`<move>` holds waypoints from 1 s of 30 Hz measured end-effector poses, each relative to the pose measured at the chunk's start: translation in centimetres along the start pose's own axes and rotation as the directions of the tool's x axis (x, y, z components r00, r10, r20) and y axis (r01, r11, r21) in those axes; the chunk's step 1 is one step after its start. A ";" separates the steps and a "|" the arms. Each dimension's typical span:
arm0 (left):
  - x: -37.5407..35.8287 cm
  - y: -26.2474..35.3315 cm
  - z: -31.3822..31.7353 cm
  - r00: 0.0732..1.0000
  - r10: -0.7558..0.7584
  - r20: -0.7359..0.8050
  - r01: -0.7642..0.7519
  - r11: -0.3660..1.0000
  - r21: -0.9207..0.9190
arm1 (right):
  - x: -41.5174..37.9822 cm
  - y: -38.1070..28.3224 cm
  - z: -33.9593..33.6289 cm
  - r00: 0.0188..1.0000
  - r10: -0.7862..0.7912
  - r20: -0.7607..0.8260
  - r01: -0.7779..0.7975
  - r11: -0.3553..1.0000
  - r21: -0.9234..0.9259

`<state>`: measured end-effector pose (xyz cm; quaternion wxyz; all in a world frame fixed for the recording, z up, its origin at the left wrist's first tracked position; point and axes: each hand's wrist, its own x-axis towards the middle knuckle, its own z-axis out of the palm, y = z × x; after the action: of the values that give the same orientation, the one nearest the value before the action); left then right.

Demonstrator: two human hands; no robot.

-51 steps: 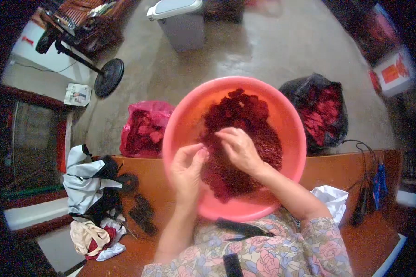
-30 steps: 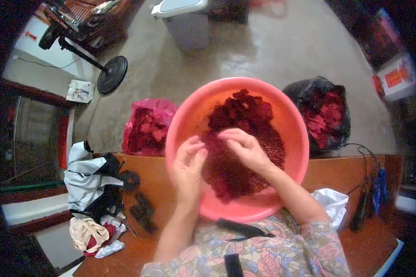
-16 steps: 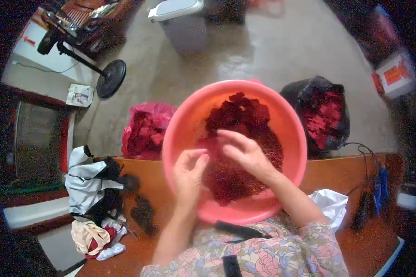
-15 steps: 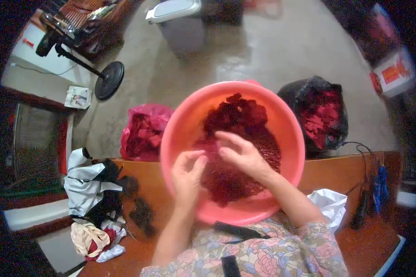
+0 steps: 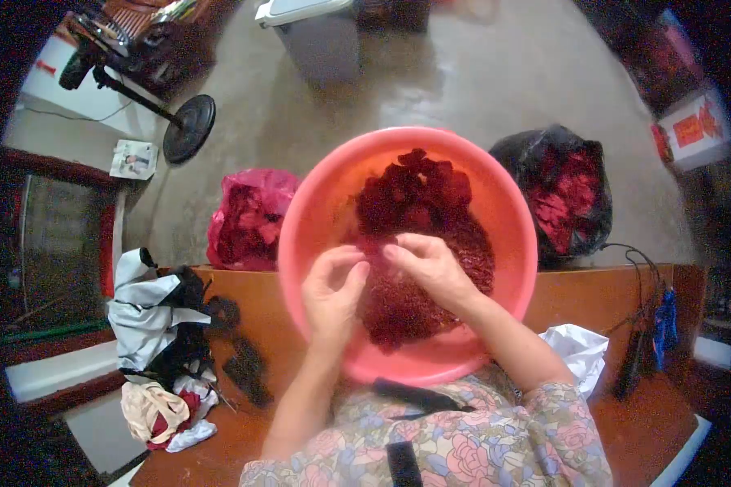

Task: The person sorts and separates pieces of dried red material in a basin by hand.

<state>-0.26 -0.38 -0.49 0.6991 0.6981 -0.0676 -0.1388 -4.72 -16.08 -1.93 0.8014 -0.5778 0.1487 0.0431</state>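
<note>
A big pink plastic basin (image 5: 515,207) stands in front of me, with a pile of small dark red pieces (image 5: 418,199) in it that look like soft cloth. Nearer to me lies a dense, grainy-looking dark red heap (image 5: 414,316). Over it, my left hand (image 5: 330,288) and my right hand (image 5: 434,268) face each other, thumbs and fingertips bent into pinches. A thin dark red piece (image 5: 377,253) is stretched between them; its exact kind cannot be made out against the heap.
Left of the basin sits a pink bag (image 5: 256,219) of red pieces, and right of it a black bag (image 5: 564,191) of similar pieces. Clothes (image 5: 150,316) lie on the wooden bench (image 5: 235,454). A fan base (image 5: 190,130) and grey bin (image 5: 321,49) stand beyond.
Both hands have drawn into closer pinches, the right fingers less spread than before, with the thin red piece between them. My view has tilted slightly, so the surroundings sit a little higher.
</note>
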 end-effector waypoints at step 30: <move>-0.4 0.2 0.2 0.997 0.080 0.015 -0.079 0.912 0.404 | -0.2 0.8 0.2 0.997 -0.072 0.031 0.071 0.997 0.026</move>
<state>-0.67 -0.46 -0.25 0.5451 0.8242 -0.1224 -0.0928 -5.03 -15.59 -2.56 0.8117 -0.5721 0.1157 0.0219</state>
